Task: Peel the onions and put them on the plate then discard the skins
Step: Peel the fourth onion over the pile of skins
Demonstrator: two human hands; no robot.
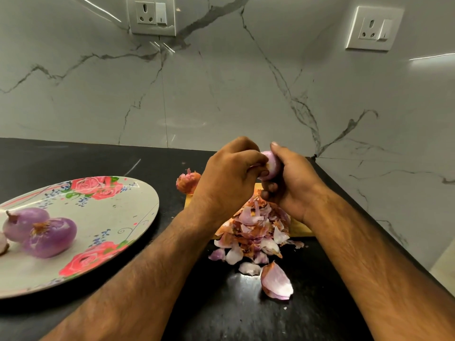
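Both my hands meet above the counter around a small purple onion (272, 166). My right hand (288, 183) grips it from the right, fingers curled under it. My left hand (229, 178) pinches at its left side, where a bit of skin shows. Below the hands lies a heap of onion skins (256, 232), partly on a wooden board (299, 231), with loose pieces (277, 281) spilled nearer me. On the left a flowered plate (118, 217) holds two peeled purple onions (49, 238) and part of a third at the frame's edge. An unpeeled orange onion (187, 182) sits behind my left hand.
The black counter (73, 156) runs to a marble wall with two sockets (151, 16). The counter's right edge slants close beside my right forearm. The plate overhangs the left frame edge.
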